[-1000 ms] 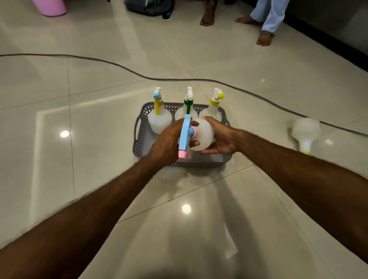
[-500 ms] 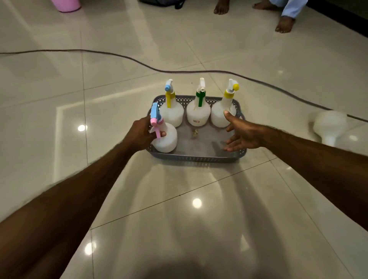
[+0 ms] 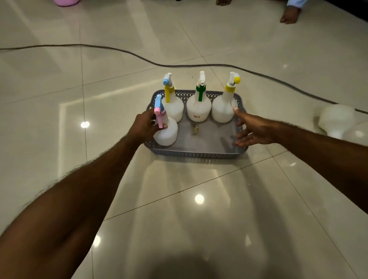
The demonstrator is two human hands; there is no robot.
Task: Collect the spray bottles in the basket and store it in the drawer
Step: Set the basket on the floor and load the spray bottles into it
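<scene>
The grey basket (image 3: 196,153) sits on the glossy tiled floor (image 3: 199,229) and serves as the landmark for everything here. Along its far wall three white spray bottles stand upright in a row: the yellow-and-blue-topped bottle (image 3: 172,107) at the far left corner, the green-topped bottle (image 3: 199,108) in the middle, and the yellow-topped bottle (image 3: 224,107) at the far right corner. In the near left corner stands the pink-and-blue-topped bottle (image 3: 165,132), also upright, and the left hand (image 3: 144,126) is wrapped around its neck just under the trigger, thumb across the front of the white body. The right hand (image 3: 253,130) hangs over the basket's right rim with fingers spread and loose, holding nothing; its thumb tip lies against or just beside the yellow-topped bottle, and contact cannot be told. A small yellowish scrap (image 3: 195,129) lies on the basket's bottom near the centre. Well to the right of the basket, a fifth white bottle (image 3: 336,119) lies blurred on the floor. Beyond the basket a dark cable (image 3: 119,52) curves across the tiles, and farther still a bare foot (image 3: 289,15) and a pink tub (image 3: 66,2) meet the frame's top edge
</scene>
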